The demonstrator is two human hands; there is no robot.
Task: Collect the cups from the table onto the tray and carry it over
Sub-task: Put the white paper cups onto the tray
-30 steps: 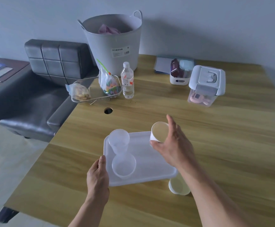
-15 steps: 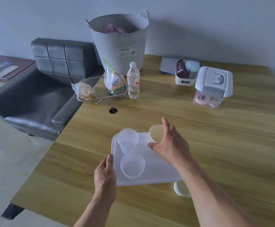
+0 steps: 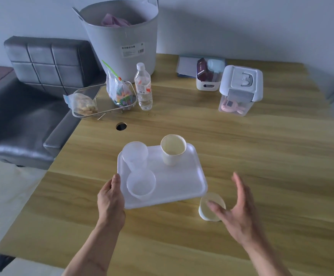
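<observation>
A white tray (image 3: 174,182) lies on the wooden table (image 3: 261,156). On it stand a cream paper cup (image 3: 172,150) at the far right corner and two clear plastic cups, one far left (image 3: 135,155) and one near left (image 3: 141,185). My left hand (image 3: 110,198) grips the tray's near left edge. A second paper cup (image 3: 208,208) stands on the table just off the tray's near right corner. My right hand (image 3: 237,212) hovers open right beside that cup, fingers spread, one fingertip over its rim.
At the back stand a grey bucket (image 3: 122,38), a water bottle (image 3: 143,87), a wire basket (image 3: 100,100) with bagged snacks, a white caddy (image 3: 209,76) and a lidded clear box (image 3: 239,90). A cable hole (image 3: 121,126) lies behind the tray. A black sofa (image 3: 28,100) adjoins the table's left edge.
My right hand has let go of the paper cup on the tray's far right corner and drawn back toward the second paper cup on the table. My left hand stays on the tray.
</observation>
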